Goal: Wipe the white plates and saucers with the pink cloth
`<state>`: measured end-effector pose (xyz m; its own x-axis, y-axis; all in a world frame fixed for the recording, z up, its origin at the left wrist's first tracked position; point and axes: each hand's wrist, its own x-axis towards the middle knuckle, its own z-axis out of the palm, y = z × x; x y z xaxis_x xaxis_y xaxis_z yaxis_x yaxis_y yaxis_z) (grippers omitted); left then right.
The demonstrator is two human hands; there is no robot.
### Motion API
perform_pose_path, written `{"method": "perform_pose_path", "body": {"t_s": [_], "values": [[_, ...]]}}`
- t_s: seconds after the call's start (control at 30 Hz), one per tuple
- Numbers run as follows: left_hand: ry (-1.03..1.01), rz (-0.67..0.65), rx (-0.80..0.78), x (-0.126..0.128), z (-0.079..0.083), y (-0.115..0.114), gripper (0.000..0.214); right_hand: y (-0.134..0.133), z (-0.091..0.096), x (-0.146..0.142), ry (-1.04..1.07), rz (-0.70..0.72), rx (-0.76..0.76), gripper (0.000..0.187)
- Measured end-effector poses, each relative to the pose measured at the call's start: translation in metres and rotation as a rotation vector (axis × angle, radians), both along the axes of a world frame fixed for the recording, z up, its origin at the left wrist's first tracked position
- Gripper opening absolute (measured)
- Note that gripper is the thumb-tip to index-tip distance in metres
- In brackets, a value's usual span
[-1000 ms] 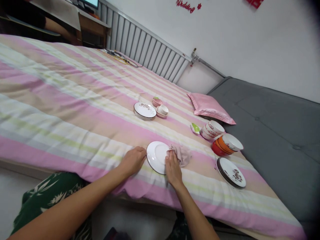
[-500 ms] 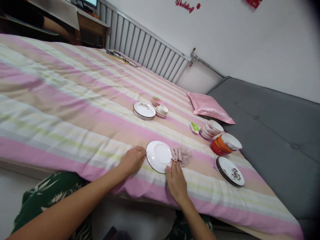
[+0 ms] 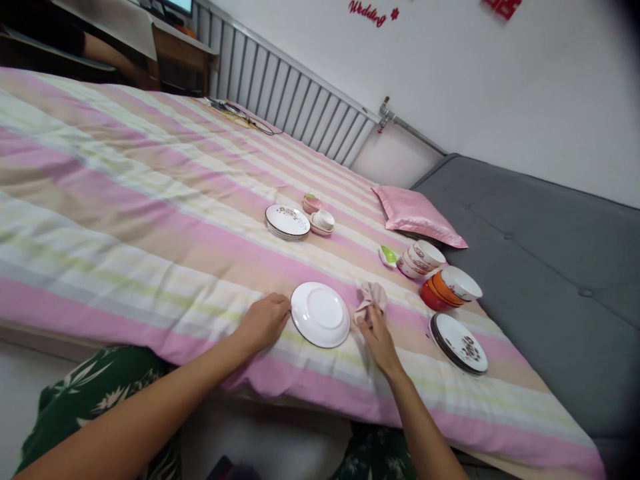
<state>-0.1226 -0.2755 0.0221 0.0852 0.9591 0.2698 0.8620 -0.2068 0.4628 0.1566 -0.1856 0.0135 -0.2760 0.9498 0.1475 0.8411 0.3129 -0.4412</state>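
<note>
Close to the bed's near edge, a white plate lies with its underside up, its foot ring showing. My left hand is closed on the plate's left rim. To the right of the plate, apart from it, my right hand grips a crumpled pinkish-beige cloth between thumb and fingers. Beyond the plate stands a stack of flowered plates. Another stack of dark-rimmed plates sits to the right of my right hand.
Orange and red bowls, patterned white bowls and a green leaf-shaped dish stand at the right. Small pink and white dishes sit farther back. A pink pillow leans near the grey headboard. Cables lie far back.
My right hand and the cloth have moved right, off the plate's edge, leaving the plate's whole right side visible. My left hand stays at the left rim.
</note>
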Motion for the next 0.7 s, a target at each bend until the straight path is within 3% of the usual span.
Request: {"method": "perform_pose_path", "body": {"t_s": [0.13,0.23,0.4,0.7], "values": [[0.000,-0.005,0.004,0.001,0.001,0.000,0.022,-0.021,0.015,-0.003,-0.115,0.159,0.234,0.072],[0.003,-0.003,0.010,0.001,0.001,0.000,0.022,-0.038,0.024,-0.018,-0.215,0.342,0.309,0.066],[0.002,-0.012,0.020,0.001,0.001,0.000,0.021,-0.046,0.031,-0.043,-0.344,0.549,0.199,0.075],[-0.026,-0.012,0.030,0.000,-0.001,0.000,0.020,-0.042,0.033,-0.060,-0.502,0.575,0.081,0.087]]}}
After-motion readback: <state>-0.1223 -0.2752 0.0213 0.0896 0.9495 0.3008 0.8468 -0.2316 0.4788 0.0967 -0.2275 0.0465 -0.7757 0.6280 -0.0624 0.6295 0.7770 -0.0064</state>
